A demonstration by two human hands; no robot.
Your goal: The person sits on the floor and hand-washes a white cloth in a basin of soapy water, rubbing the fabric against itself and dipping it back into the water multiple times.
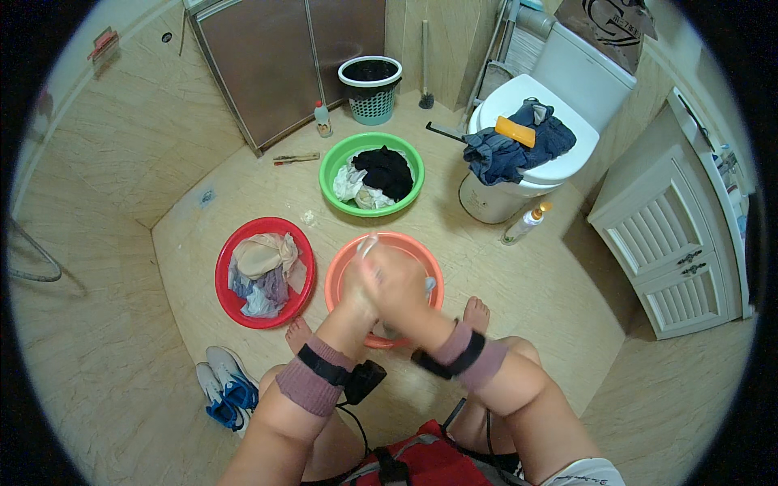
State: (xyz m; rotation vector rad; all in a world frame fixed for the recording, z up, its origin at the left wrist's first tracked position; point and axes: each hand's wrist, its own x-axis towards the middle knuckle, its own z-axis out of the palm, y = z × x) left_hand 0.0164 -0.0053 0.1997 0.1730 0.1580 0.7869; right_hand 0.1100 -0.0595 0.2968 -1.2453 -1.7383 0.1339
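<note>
Over the orange plastic basin [439,267], my left hand [357,284] and my right hand [401,276] are pressed together. Motion blurs both of them. A small pale piece of cloth [367,244] shows between them and past the fingertips; its shape is unclear. Behind my hands, the basin's inside is mostly hidden, though a bit of light cloth [430,284] shows at its right side. A red basin [222,291] to the left holds beige, mauve and pale blue fabric [264,273]. Beyond is a green basin [328,188] with black and white clothes [384,176].
Jeans [550,143] and an orange-yellow object [515,132] lie on the toilet lid [504,100]. A pump bottle [524,228] stands beside the toilet. Farther back are a lined wastebasket [372,104], a small bottle [323,119] and a brush [296,158]. Sneakers [228,386] sit at lower left.
</note>
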